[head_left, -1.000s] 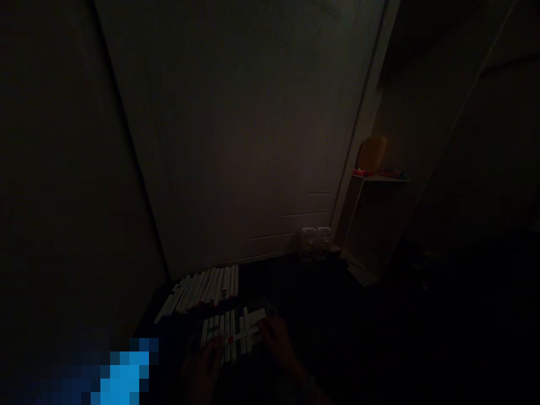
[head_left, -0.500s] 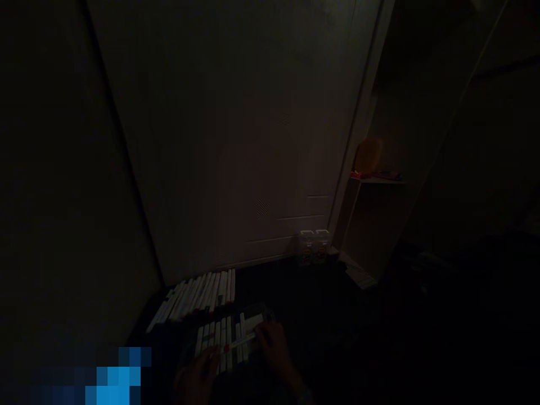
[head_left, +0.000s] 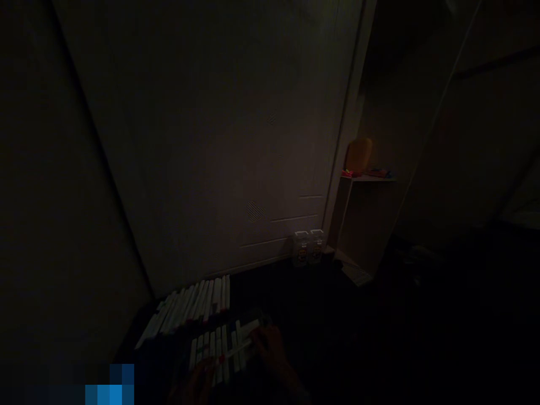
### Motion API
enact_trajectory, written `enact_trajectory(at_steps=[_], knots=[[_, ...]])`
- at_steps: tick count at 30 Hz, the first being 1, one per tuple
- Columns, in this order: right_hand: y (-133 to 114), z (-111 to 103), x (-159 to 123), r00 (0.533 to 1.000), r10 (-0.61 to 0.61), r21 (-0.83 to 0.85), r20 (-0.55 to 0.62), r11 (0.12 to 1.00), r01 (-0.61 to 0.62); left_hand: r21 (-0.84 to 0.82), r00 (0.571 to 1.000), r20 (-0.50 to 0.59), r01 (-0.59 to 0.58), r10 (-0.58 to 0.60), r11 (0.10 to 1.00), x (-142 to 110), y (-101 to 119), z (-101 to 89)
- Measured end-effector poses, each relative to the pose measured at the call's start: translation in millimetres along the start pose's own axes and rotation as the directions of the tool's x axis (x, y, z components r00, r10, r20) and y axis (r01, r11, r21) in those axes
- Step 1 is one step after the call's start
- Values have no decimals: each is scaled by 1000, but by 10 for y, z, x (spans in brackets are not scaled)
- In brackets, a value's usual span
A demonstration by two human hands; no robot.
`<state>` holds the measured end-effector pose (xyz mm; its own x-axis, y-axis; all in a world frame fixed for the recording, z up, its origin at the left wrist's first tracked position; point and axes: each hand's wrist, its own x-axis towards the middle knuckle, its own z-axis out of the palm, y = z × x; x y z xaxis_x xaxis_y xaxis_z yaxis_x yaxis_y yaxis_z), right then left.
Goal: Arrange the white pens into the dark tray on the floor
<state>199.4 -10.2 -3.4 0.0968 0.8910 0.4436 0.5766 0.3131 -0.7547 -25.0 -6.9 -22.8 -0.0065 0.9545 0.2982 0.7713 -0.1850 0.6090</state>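
Note:
Low in the dim head view, a white marker (head_left: 237,349) with a red band lies slantwise between my two hands. My left hand (head_left: 197,381) is closed around its lower left end. My right hand (head_left: 270,345) pinches its upper right end. Beneath it a row of white markers (head_left: 218,339) lies side by side, some with coloured bands, partly covered by my hands. Behind them a longer row of white markers (head_left: 192,306) lies near the wall. Darkness blurs my fingertips.
Two clear containers with white handles (head_left: 307,247) stand against the pale wall panel (head_left: 219,169). To the right is a small cabinet (head_left: 367,219) with an orange object (head_left: 359,154) and red items on top. Flat pale pieces (head_left: 354,271) lie at its foot.
The view has turned slightly right, so everything sits further left and the nearby markers sit lower. Both hands keep hold of the marker throughout, with little other movement.

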Motion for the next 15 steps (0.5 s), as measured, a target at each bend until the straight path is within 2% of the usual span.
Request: enact_trajectory(at_steps=[5, 9, 15], knots=[[-66, -38, 16, 1000, -4, 13, -5, 1000, 4, 14, 999, -41, 3, -2, 1000, -32, 81, -32], [-59, -57, -9, 1000, 8, 41, -19, 999, -8, 7, 1000, 0, 26, -26, 1000, -55, 125, -36], [-36, -87, -43, 1000, 22, 64, 8, 998, -22, 5, 999, -6, 54, -53, 999, -97, 231, -51]])
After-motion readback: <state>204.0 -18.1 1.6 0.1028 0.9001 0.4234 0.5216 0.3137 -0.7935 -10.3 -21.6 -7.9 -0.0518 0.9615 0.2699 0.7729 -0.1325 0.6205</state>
